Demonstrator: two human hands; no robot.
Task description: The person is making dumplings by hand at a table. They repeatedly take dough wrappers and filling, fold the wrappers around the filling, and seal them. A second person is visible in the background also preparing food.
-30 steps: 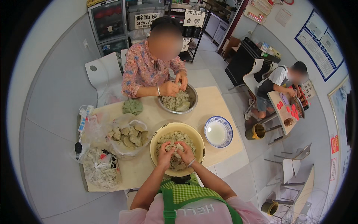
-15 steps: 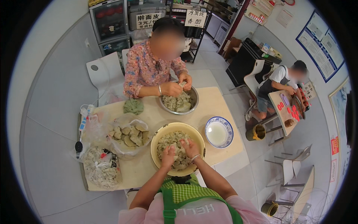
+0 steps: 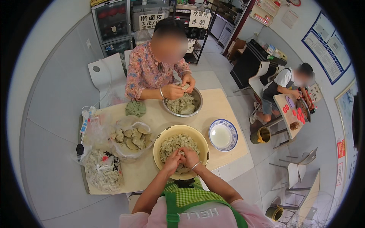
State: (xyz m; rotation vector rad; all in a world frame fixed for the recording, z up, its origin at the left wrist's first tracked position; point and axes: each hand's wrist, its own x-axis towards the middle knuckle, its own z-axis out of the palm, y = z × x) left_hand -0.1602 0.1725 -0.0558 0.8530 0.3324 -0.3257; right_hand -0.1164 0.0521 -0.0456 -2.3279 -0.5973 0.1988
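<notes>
A cream-yellow basin with a chipped rim stands at the near edge of the table, holding many small torn greyish-green dough bits. Over its near half, my left hand and my right hand meet, fingertips pinched together. Between them is a small piece of the same dough, mostly hidden by the fingers. A silvery bracelet circles my right wrist. To the left lies an open plastic bag of larger dough pieces.
A tied bag of small bits, a green cloth, a power strip and a blue-white bowl of cloudy liquid share the table. Across, a co-worker's hands pinch dough over a metal bowl. Another person sits farther right.
My hands have come together over the near half of the basin; before, they were apart, each with dough at the fingers. The co-worker's hands have shifted slightly.
</notes>
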